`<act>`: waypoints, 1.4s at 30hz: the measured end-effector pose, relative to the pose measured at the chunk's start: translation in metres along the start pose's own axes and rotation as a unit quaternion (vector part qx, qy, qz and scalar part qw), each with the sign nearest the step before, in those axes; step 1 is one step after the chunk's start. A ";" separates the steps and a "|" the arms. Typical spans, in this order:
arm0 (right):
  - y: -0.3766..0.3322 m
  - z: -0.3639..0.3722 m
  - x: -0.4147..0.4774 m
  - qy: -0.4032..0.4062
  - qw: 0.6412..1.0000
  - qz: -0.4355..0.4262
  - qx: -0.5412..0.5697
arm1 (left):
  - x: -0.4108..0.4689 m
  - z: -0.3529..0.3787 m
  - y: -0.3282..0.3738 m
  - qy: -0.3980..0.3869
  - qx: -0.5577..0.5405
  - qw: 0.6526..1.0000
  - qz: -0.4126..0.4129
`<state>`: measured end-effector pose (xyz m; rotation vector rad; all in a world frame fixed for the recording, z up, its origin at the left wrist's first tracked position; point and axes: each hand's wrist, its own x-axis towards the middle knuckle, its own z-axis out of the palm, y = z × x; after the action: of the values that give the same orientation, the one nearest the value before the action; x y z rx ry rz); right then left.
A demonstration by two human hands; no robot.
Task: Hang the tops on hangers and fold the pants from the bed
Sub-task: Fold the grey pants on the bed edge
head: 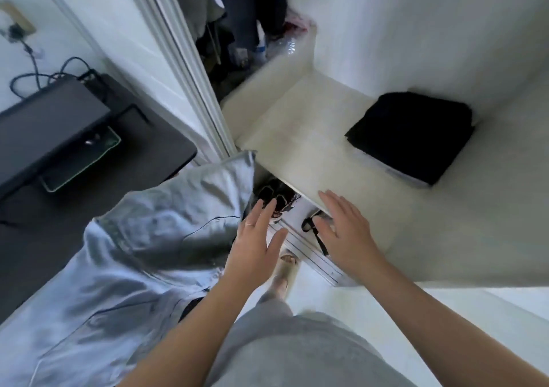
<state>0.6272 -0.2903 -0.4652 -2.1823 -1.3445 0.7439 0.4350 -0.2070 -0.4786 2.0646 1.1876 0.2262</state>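
A folded black garment (pixel 411 135) lies on a white closet shelf (pixel 312 149), on top of a folded pale one whose edge shows beneath it. My left hand (pixel 257 238) hovers open, fingers straight, beside a light grey-blue pillow corner. My right hand (pixel 346 229) is also open, fingers spread just over the shelf's front edge. Neither hand holds anything. Dark clothes (pixel 237 9) hang in the closet at the top of the view.
The bed with its grey-blue pillow (pixel 166 232) and sheet fills the lower left. A dark desk (pixel 89 154) with a monitor and cables stands at the left. A white sliding door frame (pixel 184 68) runs between the desk and the closet. Shoes (pixel 276 199) sit on the floor under the shelf.
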 end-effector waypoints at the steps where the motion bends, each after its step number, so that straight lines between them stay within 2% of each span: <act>1: -0.010 0.002 -0.005 -0.003 1.000 -0.026 0.008 | -0.015 -0.005 -0.003 0.017 -0.011 1.000 -0.018; 7: -0.083 0.024 -0.026 -0.077 0.983 -0.146 0.080 | -0.096 -0.049 -0.033 0.123 -0.015 0.987 -0.101; 10: -0.120 0.039 -0.030 -0.112 0.968 -0.205 0.087 | -0.130 -0.074 -0.047 0.202 -0.017 0.968 -0.147; 16: -0.205 0.070 -0.022 -0.115 0.935 -0.330 0.053 | -0.189 -0.133 -0.075 0.382 0.017 0.909 -0.168; 19: -0.248 0.091 -0.003 -0.091 0.924 -0.372 0.008 | -0.201 -0.166 -0.101 0.414 0.050 0.884 -0.212; 23: -0.295 0.119 0.027 -0.108 0.929 -0.342 -0.092 | -0.200 -0.207 -0.156 0.343 0.041 0.882 -0.321; 26: -0.321 0.137 0.047 -0.149 0.929 -0.285 -0.182 | -0.190 -0.239 -0.205 0.265 -0.034 0.878 -0.397; 31: -0.349 0.169 0.075 -0.253 0.903 -0.187 -0.292 | -0.167 -0.269 -0.288 0.057 -0.077 0.909 -0.405; 33: -0.359 0.185 0.085 -0.278 0.901 -0.160 -0.293 | -0.157 -0.272 -0.318 0.001 -0.129 0.896 -0.425; 38: -0.376 0.222 0.107 -0.295 0.897 -0.136 -0.298 | -0.129 -0.261 -0.366 -0.051 -0.220 0.862 -0.455; 42: -0.387 0.254 0.122 -0.335 0.872 -0.135 -0.330 | -0.115 -0.244 -0.389 -0.046 -0.299 0.823 -0.480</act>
<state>0.2531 0.0064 -0.4315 -2.1945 -2.5125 1.1061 -0.0094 -0.0577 -0.5411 0.7731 1.6721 -0.0042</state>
